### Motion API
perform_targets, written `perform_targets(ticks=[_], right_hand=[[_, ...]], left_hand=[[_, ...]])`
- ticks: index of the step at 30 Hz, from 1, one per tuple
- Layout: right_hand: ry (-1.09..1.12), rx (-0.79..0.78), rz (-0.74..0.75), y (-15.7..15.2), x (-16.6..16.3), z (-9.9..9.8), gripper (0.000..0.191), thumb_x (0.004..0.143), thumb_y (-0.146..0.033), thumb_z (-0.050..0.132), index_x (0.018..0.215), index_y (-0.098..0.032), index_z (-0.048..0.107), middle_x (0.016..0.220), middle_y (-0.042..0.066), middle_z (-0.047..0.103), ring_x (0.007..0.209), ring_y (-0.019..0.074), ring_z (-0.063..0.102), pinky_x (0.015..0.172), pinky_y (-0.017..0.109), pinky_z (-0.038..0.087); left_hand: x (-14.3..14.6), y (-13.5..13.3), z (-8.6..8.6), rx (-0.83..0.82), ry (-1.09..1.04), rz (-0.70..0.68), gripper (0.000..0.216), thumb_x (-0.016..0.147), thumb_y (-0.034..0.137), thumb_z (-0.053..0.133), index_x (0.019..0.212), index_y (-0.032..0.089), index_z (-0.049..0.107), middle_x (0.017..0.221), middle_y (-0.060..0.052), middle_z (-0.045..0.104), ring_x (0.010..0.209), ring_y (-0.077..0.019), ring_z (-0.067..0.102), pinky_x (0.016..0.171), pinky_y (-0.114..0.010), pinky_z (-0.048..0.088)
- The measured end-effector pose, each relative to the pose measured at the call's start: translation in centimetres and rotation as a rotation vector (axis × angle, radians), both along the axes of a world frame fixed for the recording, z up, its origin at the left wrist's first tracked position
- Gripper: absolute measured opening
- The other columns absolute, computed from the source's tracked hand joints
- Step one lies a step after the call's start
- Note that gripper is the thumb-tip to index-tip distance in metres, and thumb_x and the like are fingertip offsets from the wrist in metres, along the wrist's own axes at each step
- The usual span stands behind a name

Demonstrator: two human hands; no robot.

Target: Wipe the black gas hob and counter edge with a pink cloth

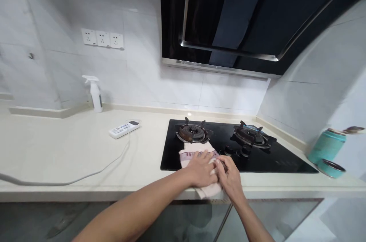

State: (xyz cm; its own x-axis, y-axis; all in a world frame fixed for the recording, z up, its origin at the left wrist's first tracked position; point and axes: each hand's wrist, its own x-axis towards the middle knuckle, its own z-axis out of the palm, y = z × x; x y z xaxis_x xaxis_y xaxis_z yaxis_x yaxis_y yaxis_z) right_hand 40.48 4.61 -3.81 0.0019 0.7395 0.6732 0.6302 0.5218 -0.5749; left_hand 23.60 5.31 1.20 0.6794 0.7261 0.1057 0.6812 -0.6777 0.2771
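Note:
A pale cloth (191, 154) with a striped band lies over the front edge of the black gas hob (286, 160), just in front of the left burner (192, 133). My left hand (201, 169) lies on top of the cloth with its fingers curled down onto it. Right beside it, my right hand (231, 176) also presses on the cloth, fingers bent and touching the left hand. The cloth's near corner hangs slightly over the counter's front edge. The right burner (251, 135) and the control knobs (243, 151) are uncovered.
A white spray bottle (95, 93) stands by the back wall. A white power strip (124, 128) with its cable lies on the cream counter (63, 150). A teal tin (326, 146) and its lid (331, 168) are at the right. A black range hood (243, 17) hangs overhead.

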Motion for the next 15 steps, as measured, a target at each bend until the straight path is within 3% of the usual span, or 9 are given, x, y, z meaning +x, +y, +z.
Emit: perform_targets(ticks=[3,5,8,10,12,15], right_hand=[[0.04,0.078,-0.112,0.3,1.0,-0.4,0.044,0.099,-0.054,0.044,0.11,-0.02,0.068,0.122,0.014,0.065,0.119,0.0271,0.057,0.104,0.045,0.043],[-0.027,0.044,-0.088,0.2,1.8,-0.3,0.047,0.1,-0.054,0.041,0.123,-0.02,0.065,0.13,0.014,0.062,0.124,0.0269,0.055,0.106,0.046,0.042],[-0.28,-0.088,0.075,-0.4,2.3,0.7,0.054,0.101,-0.051,0.041,0.148,-0.027,0.048,0.136,0.01,0.063,0.124,0.0248,0.058,0.104,0.044,0.043],[-0.447,-0.146,0.092,-0.9,1.5,1.6,0.059,0.1,-0.054,0.045,0.154,-0.032,0.041,0.137,0.009,0.064,0.125,0.0269,0.058,0.102,0.045,0.043],[-0.582,-0.172,0.038,-1.1,-0.4,2.5,0.062,0.095,-0.061,0.052,0.152,-0.036,0.046,0.137,0.011,0.063,0.124,0.0325,0.057,0.1,0.05,0.041],[-0.719,-0.169,0.001,-0.5,-4.0,3.4,0.062,0.086,-0.066,0.064,0.142,-0.041,0.056,0.135,0.014,0.06,0.12,0.0384,0.055,0.097,0.055,0.039]], left_hand=[[2.8,1.1,0.5,-0.021,-0.084,-0.066,0.072,0.091,0.049,0.052,0.155,0.018,0.039,0.164,-0.017,0.037,0.154,-0.0384,0.025,0.124,-0.063,0.015],[2.5,1.0,0.8,-0.019,-0.128,-0.073,0.076,0.085,0.046,0.059,0.154,0.018,0.039,0.157,-0.016,0.047,0.149,-0.0349,0.037,0.124,-0.057,0.022],[-1.0,0.4,1.0,-0.019,-0.262,-0.047,0.068,0.081,0.034,0.061,0.146,0.023,0.048,0.146,-0.008,0.059,0.133,-0.0264,0.055,0.117,-0.042,0.04],[-4.4,0.6,1.1,-0.014,-0.372,0.019,0.052,0.08,0.026,0.058,0.131,0.025,0.061,0.135,-0.005,0.067,0.123,-0.0236,0.061,0.11,-0.037,0.047],[-7.6,1.4,1.2,0.007,-0.445,0.124,0.04,0.081,0.022,0.052,0.118,0.023,0.067,0.126,-0.006,0.071,0.117,-0.0235,0.064,0.107,-0.038,0.049],[-10.8,3.4,1.4,0.038,-0.507,0.254,0.036,0.085,0.023,0.047,0.115,0.02,0.066,0.121,-0.008,0.072,0.112,-0.0226,0.066,0.103,-0.038,0.051]])
